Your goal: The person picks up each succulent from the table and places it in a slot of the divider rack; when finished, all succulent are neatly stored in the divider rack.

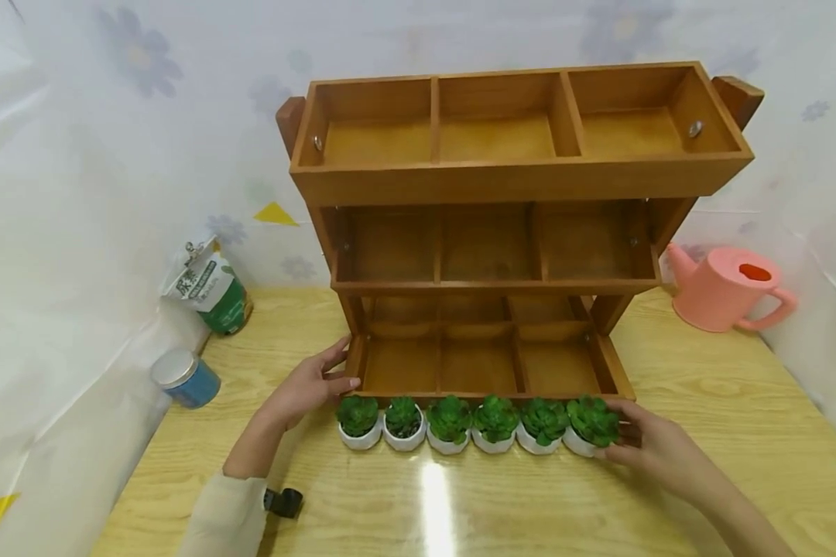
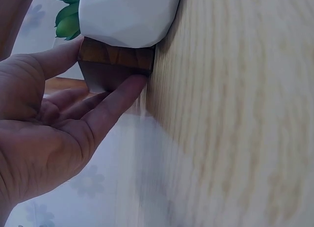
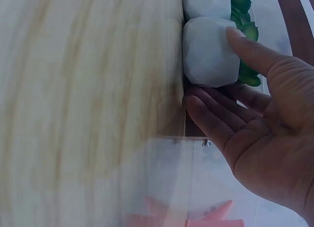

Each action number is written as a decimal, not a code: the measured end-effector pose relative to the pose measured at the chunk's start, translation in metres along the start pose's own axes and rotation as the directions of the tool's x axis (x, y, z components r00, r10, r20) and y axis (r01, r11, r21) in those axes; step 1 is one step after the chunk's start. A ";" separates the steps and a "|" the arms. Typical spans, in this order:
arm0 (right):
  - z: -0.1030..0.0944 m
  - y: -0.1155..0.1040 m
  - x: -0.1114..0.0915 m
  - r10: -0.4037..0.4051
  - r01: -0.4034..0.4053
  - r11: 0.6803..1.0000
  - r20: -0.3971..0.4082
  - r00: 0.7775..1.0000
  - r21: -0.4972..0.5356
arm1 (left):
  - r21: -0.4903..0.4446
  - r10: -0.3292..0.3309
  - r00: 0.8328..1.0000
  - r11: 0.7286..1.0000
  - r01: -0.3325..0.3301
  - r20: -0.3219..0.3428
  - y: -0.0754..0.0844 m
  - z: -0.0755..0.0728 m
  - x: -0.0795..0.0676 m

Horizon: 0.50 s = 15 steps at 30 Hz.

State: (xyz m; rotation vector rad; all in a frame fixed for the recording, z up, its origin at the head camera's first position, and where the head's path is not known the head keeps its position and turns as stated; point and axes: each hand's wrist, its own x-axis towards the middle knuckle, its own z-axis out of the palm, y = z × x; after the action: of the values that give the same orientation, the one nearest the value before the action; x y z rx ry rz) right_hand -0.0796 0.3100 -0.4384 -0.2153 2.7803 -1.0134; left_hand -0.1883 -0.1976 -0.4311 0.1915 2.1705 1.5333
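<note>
A row of several potted succulents (image 1: 449, 422), green rosettes in white faceted pots, stands along the front of a three-tier brown wooden shelf (image 1: 522, 182). My right hand (image 1: 658, 449) holds the rightmost succulent (image 1: 592, 422); in the right wrist view its thumb lies on the white pot (image 3: 211, 52), with the other fingers at the pot's side. At the bottom tier's left end is my left hand (image 1: 313, 387). Its extended fingers touch the outer side wall, and the thumb meets the upper edge of the wooden corner (image 2: 115, 60) in the left wrist view.
Each shelf tier has three bare compartments. A pink watering can (image 1: 721, 290) stands at the right. To the left are a clipped green-and-white pouch (image 1: 216, 290) and a blue jar (image 1: 188, 379) with a pale lid. Flower-patterned sheeting (image 1: 202, 93) hangs behind the wooden table (image 1: 362, 503).
</note>
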 end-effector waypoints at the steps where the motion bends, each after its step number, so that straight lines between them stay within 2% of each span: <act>1: 0.001 -0.001 0.001 -0.006 0.006 1.000 -0.010 1.000 -0.009 | 0.001 0.003 1.000 1.000 -0.003 0.001 0.000 -0.001 0.000; 6: 0.005 -0.006 0.002 -0.015 0.012 0.998 -0.056 0.998 -0.066 | -0.005 0.001 1.000 1.000 -0.001 -0.004 0.004 -0.003 0.000; 15: 0.006 -0.006 -0.002 -0.027 0.019 0.994 -0.072 0.997 -0.107 | 0.008 -0.025 1.000 1.000 0.025 -0.002 0.003 0.002 -0.001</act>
State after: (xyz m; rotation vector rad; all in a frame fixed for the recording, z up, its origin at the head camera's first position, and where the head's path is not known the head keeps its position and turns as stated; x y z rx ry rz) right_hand -0.0763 0.3025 -0.4387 -0.2294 2.9078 -0.8969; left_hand -0.1865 -0.1955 -0.4288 0.1647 2.1727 1.5122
